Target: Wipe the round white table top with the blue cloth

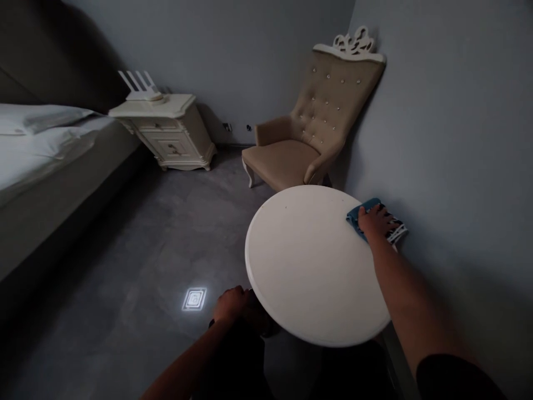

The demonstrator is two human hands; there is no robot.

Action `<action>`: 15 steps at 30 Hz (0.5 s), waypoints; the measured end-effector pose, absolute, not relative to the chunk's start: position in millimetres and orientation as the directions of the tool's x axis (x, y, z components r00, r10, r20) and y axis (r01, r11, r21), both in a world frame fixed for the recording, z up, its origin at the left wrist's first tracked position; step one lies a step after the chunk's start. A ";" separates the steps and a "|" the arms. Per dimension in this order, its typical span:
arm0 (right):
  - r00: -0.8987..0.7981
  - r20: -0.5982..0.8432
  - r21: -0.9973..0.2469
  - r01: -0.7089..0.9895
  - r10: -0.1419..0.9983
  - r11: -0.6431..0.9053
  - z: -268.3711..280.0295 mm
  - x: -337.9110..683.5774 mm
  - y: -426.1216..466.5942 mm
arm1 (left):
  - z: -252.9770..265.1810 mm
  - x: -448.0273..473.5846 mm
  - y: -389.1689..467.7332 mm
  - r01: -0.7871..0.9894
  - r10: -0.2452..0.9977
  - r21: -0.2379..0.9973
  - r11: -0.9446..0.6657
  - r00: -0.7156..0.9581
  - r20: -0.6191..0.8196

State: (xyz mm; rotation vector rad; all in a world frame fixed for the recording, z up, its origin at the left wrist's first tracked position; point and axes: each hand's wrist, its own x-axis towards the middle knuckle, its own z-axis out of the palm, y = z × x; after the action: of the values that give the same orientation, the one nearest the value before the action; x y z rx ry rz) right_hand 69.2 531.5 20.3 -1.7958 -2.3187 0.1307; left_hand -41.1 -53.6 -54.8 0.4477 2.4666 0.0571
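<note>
A round white table (312, 266) with a rimmed edge stands in front of me. At its far right edge my right hand (377, 221) presses down on a folded cloth (361, 210), blue with a black-and-white patterned part. The fingers lie over the cloth, and part of it hangs past the table's edge near the wall. My left hand (230, 303) is low, just left of the table's near left edge, above my dark-clothed leg. Its fingers are loosely curled and nothing shows in them.
A tan tufted armchair (287, 158) stands behind the table. Farther left are a cream nightstand (179, 141) with a white router (141, 89) on it, and a bed (50, 150). A grey wall (458, 166) runs close along the right. A bright square pattern (194, 299) shows on the floor.
</note>
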 end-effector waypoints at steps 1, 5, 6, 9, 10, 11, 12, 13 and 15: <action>-0.265 0.113 -0.190 0.940 0.958 0.282 20.5 52.9 523.5 | -55.6 -42.4 -54.3 0.299 0.327 0.147 0.943 -0.748 -0.577; -0.500 0.118 -0.142 0.846 0.858 0.513 24.8 -25.7 473.0 | -58.2 -48.2 -56.7 0.294 0.329 0.157 0.943 -0.740 -0.587; -0.560 0.107 -0.132 0.811 0.821 0.570 26.3 -47.4 455.4 | -58.4 -49.5 -57.0 0.294 0.330 0.160 0.942 -0.737 -0.590; -0.712 0.087 -0.142 0.683 0.696 0.716 29.6 -110.2 393.9 | -57.6 -52.2 -57.3 0.287 0.329 0.167 0.943 -0.733 -0.596; -0.764 0.081 -0.161 0.624 0.641 0.765 30.0 -128.8 372.3 | -56.9 -52.7 -57.3 0.283 0.326 0.168 0.944 -0.733 -0.597; -0.806 0.093 -0.180 0.564 0.585 0.806 29.9 -145.6 351.3 | -56.0 -53.2 -57.3 0.280 0.324 0.169 0.945 -0.733 -0.598; -0.841 0.101 -0.195 0.507 0.531 0.840 29.4 -160.5 331.5 | -54.9 -53.6 -57.2 0.277 0.321 0.168 0.946 -0.733 -0.600; -0.874 0.112 -0.207 0.446 0.474 0.871 28.6 -173.3 313.6 | -53.7 -54.0 -56.9 0.275 0.318 0.166 0.947 -0.732 -0.603; -0.921 0.107 -0.218 0.345 0.374 0.913 26.7 -193.0 285.9 | -50.9 -54.8 -56.0 0.273 0.311 0.158 0.949 -0.731 -0.608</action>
State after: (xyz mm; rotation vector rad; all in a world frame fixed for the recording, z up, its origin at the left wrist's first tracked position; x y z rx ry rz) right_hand -193.0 285.9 26.7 -0.5536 -2.9283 0.2933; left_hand -54.8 -56.0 -50.9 0.4104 2.4298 0.0760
